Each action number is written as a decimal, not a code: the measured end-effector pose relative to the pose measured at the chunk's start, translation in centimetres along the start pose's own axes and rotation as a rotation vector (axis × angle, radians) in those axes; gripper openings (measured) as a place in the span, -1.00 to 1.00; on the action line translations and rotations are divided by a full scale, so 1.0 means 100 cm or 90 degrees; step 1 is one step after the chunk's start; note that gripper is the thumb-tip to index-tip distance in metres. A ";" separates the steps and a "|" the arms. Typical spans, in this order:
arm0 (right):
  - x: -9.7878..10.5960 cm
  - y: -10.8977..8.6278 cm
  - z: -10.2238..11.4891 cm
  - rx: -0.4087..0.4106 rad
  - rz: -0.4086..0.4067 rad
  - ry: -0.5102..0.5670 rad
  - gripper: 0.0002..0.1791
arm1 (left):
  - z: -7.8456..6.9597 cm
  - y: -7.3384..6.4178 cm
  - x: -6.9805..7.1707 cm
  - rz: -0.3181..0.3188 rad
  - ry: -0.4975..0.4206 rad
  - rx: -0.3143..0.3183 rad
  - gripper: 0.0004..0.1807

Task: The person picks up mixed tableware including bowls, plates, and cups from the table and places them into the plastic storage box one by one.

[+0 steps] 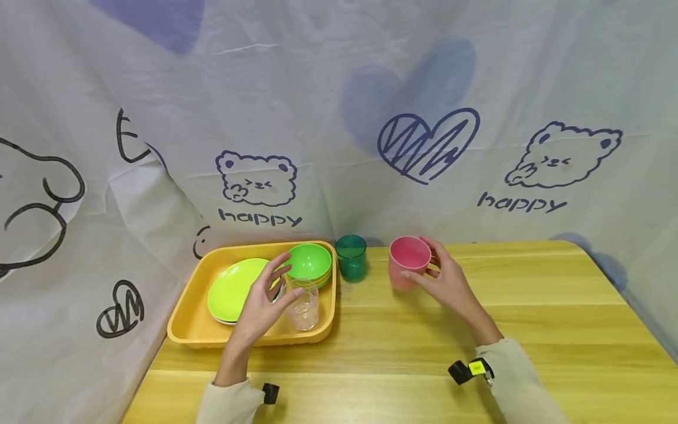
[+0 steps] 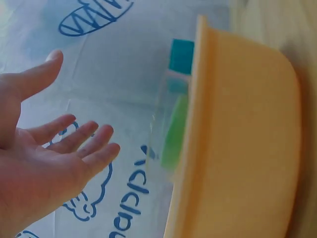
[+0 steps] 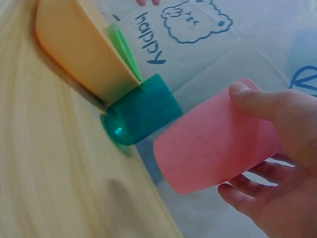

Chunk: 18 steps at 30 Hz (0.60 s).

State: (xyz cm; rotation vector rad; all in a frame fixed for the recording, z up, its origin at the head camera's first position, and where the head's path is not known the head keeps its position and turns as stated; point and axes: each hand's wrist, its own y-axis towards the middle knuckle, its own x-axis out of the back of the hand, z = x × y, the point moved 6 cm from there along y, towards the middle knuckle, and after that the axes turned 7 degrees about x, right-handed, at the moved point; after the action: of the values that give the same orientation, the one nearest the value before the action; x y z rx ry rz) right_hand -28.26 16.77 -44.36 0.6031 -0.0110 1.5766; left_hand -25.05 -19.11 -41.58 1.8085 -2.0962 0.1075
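Observation:
My right hand (image 1: pixel 447 282) grips a pink cup (image 3: pixel 218 141), thumb on the near side and fingers round the back. A shadow on the wood below shows the cup is held above the table. Over the yellow-orange tray (image 1: pixel 198 330), my left hand (image 1: pixel 263 303) has its fingers spread and holds nothing. A clear cup (image 1: pixel 304 312) sits in the tray's front right corner, just right of that hand; the left wrist view shows them apart. Stacked green bowls (image 1: pixel 309 262) and a lime-green plate (image 1: pixel 233 291) also lie in the tray, the plate partly hidden by my left hand.
A teal cup (image 1: pixel 352 259) stands on the wooden table (image 1: pixel 402 341), close to the tray's right side and left of the pink cup. Behind the table hangs a pale cloth (image 1: pixel 328 118) printed with bears and hearts.

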 end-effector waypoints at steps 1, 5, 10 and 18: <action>0.002 -0.002 0.001 0.001 -0.003 0.003 -0.03 | -0.002 0.002 -0.004 0.007 -0.012 -0.008 -0.19; 0.007 -0.010 0.006 -0.003 -0.021 0.017 -0.02 | -0.009 0.007 -0.019 0.041 -0.049 -0.031 -0.17; 0.015 -0.018 0.018 0.008 -0.040 0.032 0.00 | -0.017 0.011 -0.036 0.081 -0.077 -0.057 -0.14; 0.026 -0.033 0.040 0.032 -0.051 -0.007 -0.06 | -0.025 0.019 -0.054 0.098 -0.110 -0.061 -0.13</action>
State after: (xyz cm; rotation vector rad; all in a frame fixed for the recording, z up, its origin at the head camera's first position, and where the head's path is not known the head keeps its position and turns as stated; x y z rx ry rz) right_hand -23.61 18.12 -41.06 0.6447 0.0442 1.4990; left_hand -25.74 -12.97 -40.62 1.6508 -2.3165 -0.1118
